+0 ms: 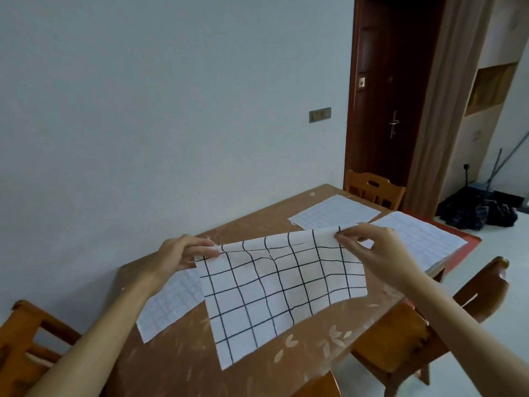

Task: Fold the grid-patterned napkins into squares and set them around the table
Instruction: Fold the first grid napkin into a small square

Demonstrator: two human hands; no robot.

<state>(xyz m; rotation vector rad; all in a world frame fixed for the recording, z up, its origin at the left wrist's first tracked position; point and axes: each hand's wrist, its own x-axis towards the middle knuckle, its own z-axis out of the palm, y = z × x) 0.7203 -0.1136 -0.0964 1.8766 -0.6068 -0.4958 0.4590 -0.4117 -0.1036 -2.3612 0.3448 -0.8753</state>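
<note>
I see the left hand pinching the grid napkin by its far corner at nine o'clock, fingers curled; the right hand pinches the other far corner at two o'clock; that edge is lifted, the near part drapes on the table; the left napkin lies at eight o'clock, partly under it; the far napkin at one o'clock; the right napkin at two.

Left hand, right hand: pinch grips

Soft even daylight, faint shadows, wide-angle edge distortion.
</note>
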